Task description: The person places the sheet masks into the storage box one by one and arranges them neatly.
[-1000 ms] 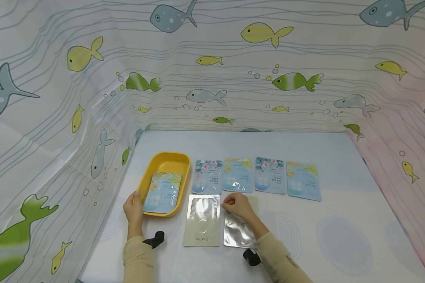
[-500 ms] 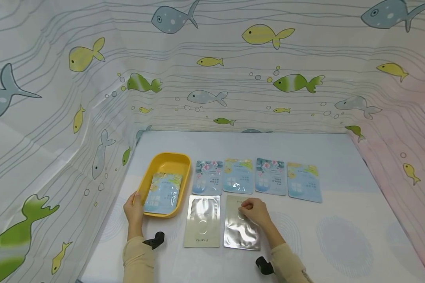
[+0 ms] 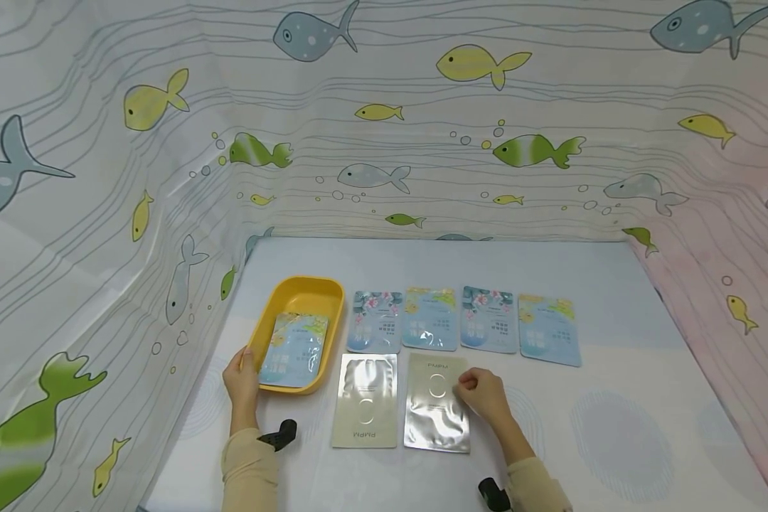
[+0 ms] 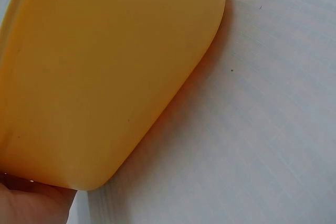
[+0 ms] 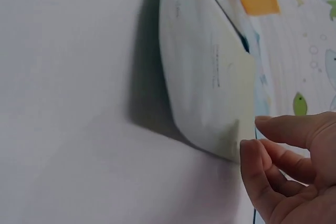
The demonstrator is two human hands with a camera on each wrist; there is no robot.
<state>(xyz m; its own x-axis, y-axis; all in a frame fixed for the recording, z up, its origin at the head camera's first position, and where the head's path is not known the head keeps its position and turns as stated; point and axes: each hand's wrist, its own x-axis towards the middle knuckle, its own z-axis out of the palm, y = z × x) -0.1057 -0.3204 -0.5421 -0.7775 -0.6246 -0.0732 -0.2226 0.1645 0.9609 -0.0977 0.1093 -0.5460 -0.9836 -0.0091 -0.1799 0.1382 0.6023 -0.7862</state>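
Note:
At the left, my left hand grips the near left rim of a yellow plastic tray. A blue sheet mask packet with a yellow-green floral top lies inside it. My right hand is at the right edge of a silver-beige sheet mask packet, its fingers bent. In the right wrist view a gap shows between thumb and fingertips, close to the corner of the packet. A second silver-beige packet lies to its left, turned the other way up.
Behind them several blue mask packets lie in a row: a pink-flowered one, a yellow-topped one, another pink-flowered one and a yellow-topped one. A fish-print curtain encloses the white table.
My right hand has moved right, from the left edge of the right silver-beige packet across it to its right edge. My left hand has stayed on the tray.

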